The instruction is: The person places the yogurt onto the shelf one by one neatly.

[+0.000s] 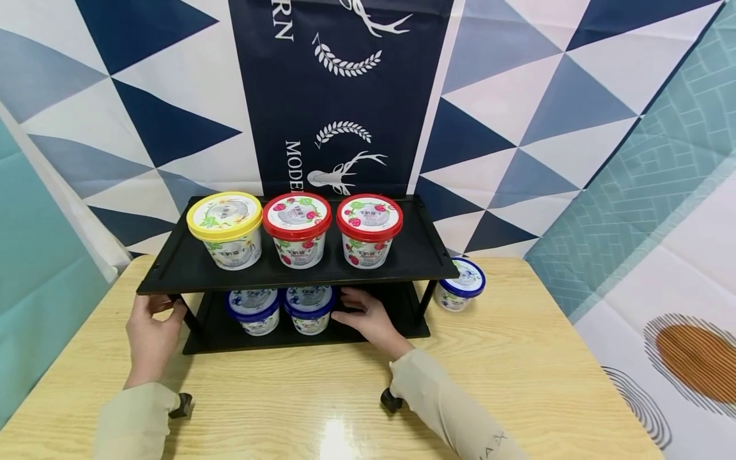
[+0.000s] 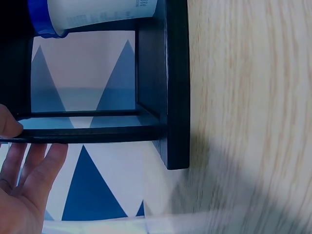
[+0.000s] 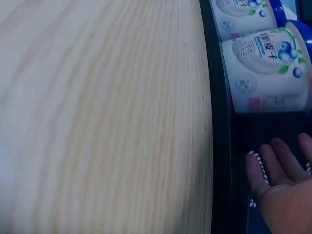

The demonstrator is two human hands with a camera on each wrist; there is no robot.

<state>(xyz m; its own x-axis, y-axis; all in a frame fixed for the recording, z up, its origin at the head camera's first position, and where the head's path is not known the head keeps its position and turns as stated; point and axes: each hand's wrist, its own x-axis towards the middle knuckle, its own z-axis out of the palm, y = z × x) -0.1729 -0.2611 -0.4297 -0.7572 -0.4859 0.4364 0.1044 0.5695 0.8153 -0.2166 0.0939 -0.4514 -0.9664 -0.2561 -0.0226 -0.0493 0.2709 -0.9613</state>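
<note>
A two-tier black shelf (image 1: 368,275) stands on the table. My left hand (image 1: 152,332) pinches its left front post (image 2: 87,134), thumb on one side and fingers on the other. On the lower tier are two blue-lidded blueberry tubs side by side, a left tub (image 1: 253,311) and a right tub (image 1: 308,310). My right hand (image 1: 368,316) reaches in under the upper tier, just right of the right tub. In the right wrist view its fingers (image 3: 275,163) are extended, with a gap between them and the tub's printed side.
The upper tier carries a yellow-lidded tub (image 1: 225,230) and two red-lidded tubs, one in the middle (image 1: 297,230) and one at right (image 1: 370,230). Another blue-lidded tub (image 1: 462,284) stands on the wooden table (image 1: 517,370), right of the shelf. A patterned cloth (image 1: 345,96) hangs behind.
</note>
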